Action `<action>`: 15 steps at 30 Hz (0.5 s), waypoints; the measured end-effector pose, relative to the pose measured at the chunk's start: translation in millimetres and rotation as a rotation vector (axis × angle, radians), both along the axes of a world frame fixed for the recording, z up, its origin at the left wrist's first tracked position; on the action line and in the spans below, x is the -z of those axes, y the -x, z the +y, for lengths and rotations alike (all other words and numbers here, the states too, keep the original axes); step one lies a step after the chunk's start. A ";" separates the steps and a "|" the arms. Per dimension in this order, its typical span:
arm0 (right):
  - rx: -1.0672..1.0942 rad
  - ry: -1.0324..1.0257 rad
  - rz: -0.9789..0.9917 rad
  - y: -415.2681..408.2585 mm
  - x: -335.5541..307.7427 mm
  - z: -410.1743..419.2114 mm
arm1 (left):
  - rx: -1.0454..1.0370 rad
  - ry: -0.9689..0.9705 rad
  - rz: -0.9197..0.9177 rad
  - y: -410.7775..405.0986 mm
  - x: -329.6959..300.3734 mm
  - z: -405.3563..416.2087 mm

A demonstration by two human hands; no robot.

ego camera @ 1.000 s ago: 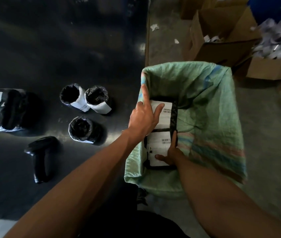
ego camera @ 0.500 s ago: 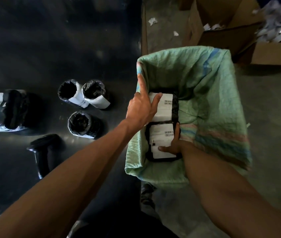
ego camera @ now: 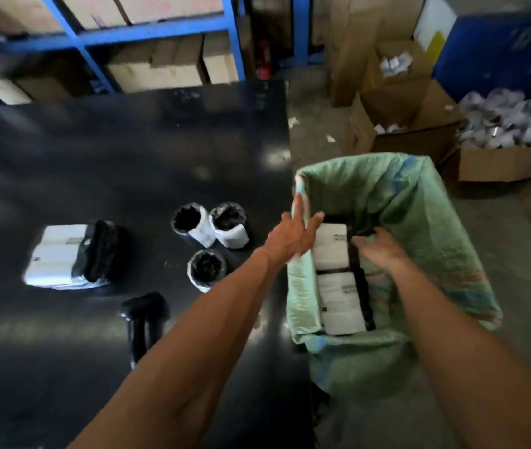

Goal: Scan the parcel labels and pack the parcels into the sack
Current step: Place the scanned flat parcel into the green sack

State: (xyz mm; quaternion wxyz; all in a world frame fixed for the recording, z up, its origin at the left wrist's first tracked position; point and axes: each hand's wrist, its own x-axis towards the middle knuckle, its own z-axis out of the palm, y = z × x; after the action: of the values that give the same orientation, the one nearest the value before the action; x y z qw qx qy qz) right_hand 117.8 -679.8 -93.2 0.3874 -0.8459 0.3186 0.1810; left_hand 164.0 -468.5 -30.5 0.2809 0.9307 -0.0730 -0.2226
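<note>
I am holding both hands, left (ego camera: 293,236) and right (ego camera: 380,249), open and empty over the sack (ego camera: 419,215), two parcels (ego camera: 338,277) lying just beneath them.

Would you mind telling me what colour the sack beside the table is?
The sack is pale green woven fabric with faint blue and pinkish stripes, seen in the head view.

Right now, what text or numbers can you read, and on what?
None can be read.
Far parcel in the sack: dark print on its label, blurred.
Near parcel: the same.
Table parcels: label marks smeared.
Blue bin: faint mark, unreadable.
</note>
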 end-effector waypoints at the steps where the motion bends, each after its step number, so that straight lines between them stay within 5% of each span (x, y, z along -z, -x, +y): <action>1: 0.031 0.015 -0.051 -4.1 -16.3 5.7 | 0.001 0.004 -0.037 -0.3 -6.0 11.5; 7: 0.089 0.152 -0.289 -28.9 -112.9 84.3 | -0.033 0.053 -0.256 -20.1 -40.7 118.4; 15: -0.074 0.093 -0.497 -30.1 -152.5 263.1 | -0.168 -0.040 -0.350 -37.0 -48.9 309.9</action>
State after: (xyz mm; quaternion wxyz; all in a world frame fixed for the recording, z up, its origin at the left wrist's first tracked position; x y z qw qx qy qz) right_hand 147.8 -416.7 59.3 0.4079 -0.8923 0.1904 -0.0334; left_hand 201.1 -158.6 18.4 0.2632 0.9634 -0.0381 -0.0347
